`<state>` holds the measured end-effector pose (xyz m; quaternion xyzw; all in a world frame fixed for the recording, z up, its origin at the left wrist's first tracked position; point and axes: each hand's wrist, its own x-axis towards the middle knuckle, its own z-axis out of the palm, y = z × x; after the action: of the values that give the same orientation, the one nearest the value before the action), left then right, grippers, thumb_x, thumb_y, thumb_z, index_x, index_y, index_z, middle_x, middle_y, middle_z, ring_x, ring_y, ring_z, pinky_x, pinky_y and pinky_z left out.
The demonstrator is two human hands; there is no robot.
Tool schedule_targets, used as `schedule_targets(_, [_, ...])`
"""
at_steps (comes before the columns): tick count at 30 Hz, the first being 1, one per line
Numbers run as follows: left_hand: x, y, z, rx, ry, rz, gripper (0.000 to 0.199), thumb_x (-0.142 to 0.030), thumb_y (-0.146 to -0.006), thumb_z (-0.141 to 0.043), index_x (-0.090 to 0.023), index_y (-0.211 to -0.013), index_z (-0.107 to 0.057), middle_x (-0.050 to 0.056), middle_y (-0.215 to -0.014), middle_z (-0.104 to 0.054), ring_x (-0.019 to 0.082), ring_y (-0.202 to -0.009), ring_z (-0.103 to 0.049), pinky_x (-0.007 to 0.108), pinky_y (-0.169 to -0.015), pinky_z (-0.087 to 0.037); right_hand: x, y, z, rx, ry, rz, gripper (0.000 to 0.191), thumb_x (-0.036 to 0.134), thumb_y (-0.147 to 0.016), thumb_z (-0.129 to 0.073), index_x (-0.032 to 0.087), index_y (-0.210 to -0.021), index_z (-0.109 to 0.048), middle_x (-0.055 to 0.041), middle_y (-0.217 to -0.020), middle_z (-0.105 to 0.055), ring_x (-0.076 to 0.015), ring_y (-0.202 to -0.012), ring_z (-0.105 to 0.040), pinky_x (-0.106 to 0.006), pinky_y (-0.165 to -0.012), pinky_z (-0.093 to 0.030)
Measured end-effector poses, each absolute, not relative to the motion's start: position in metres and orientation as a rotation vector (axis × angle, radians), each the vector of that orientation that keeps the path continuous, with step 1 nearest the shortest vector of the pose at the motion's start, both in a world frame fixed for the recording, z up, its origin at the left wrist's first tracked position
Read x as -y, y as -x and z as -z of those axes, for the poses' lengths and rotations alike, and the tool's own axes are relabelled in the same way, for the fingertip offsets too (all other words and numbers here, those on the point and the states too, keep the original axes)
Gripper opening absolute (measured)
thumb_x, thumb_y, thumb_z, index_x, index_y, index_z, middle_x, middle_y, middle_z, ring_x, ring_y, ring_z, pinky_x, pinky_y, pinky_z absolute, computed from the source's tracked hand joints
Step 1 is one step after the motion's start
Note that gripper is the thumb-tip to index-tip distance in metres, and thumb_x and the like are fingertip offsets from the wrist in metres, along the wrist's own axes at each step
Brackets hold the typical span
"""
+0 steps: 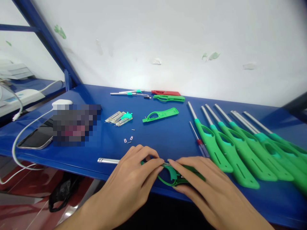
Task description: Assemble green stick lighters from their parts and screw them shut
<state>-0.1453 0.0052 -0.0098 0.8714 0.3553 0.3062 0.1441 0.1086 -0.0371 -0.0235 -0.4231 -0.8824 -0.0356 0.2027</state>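
Near the front edge of the blue table, both my hands grip one green gas lighter (168,182), its casing apparently opened. My left hand (137,172) closes round the end where the silver tube (107,160) sticks out to the left. My right hand (201,185) is closed on the handle end, its thumb and fingers pinching the casing. A teal trigger piece shows between the hands; the inner parts are mostly hidden by my fingers. Beyond them lie small pink-white parts (125,140) and tiny metal pins. Farther back rests a loose green casing half (165,114).
Several green lighters (237,150) lie in a row at the right, beside a screwdriver (202,147). Clear fuel tanks (116,118) with teal pieces sit mid-table. Behind them are metal tubes (124,93) and a red casing (168,93). A phone (35,135) and white cable lie left.
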Motion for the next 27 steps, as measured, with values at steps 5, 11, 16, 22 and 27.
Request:
schedule_targets(5, [-0.0064,0.1419,0.0125,-1.008,-2.489,-0.945,0.023,-0.010,-0.107,-0.055,-0.024,-0.121,-0.066,0.002,-0.115,-0.064,0.016,-0.099,-0.058,0.036,-0.091,-0.046,0.0359,-0.1073,0.0234,2.436,1.181,0.075,0.042,0.038,-0.114,-0.048,0.028,-0.155,-0.048,0.0001,-0.136,-0.056,-0.0153,-0.126,-0.051,-0.033,-0.108,-0.043])
schedule_targets(11, [-0.0054,0.1403,0.0126,-0.981,-2.472,-0.999,0.023,-0.007,-0.106,-0.056,-0.024,-0.119,-0.066,0.001,-0.112,-0.066,0.016,-0.098,-0.058,0.035,-0.091,-0.047,0.0318,-0.1025,0.0185,2.405,1.153,0.058,0.036,0.035,-0.114,-0.048,0.026,-0.148,-0.054,-0.0006,-0.131,-0.057,-0.0154,-0.122,-0.052,-0.032,-0.106,-0.042])
schedule_targets(16, [-0.0052,0.1403,0.0140,-0.950,-2.460,-1.024,0.025,-0.005,-0.105,-0.058,-0.024,-0.118,-0.067,-0.001,-0.110,-0.068,0.015,-0.096,-0.058,0.034,-0.089,-0.047,0.0327,-0.1029,0.0173,2.408,1.140,0.037,0.034,0.033,-0.113,-0.048,0.025,-0.146,-0.055,-0.0003,-0.130,-0.058,-0.0152,-0.119,-0.053,-0.033,-0.104,-0.043])
schedule_targets(22, [-0.0074,0.1391,0.0131,-0.939,-2.467,-1.058,0.025,-0.004,-0.104,-0.059,-0.024,-0.116,-0.067,-0.002,-0.109,-0.070,0.013,-0.095,-0.060,0.034,-0.093,-0.046,0.0343,-0.1041,0.0207,2.423,1.145,0.027,0.036,0.033,-0.113,-0.050,0.025,-0.148,-0.053,0.0007,-0.135,-0.057,-0.0155,-0.124,-0.050,-0.034,-0.109,-0.040])
schedule_targets(27, [-0.0075,0.1409,0.0129,-0.937,-2.498,-1.057,0.023,-0.006,-0.105,-0.057,-0.022,-0.114,-0.068,0.000,-0.107,-0.068,0.014,-0.093,-0.058,0.034,-0.087,-0.046,0.0343,-0.1042,0.0197,2.435,1.130,0.067,0.040,0.032,-0.113,-0.050,0.023,-0.152,-0.051,-0.0005,-0.134,-0.059,-0.0170,-0.123,-0.051,-0.036,-0.106,-0.045])
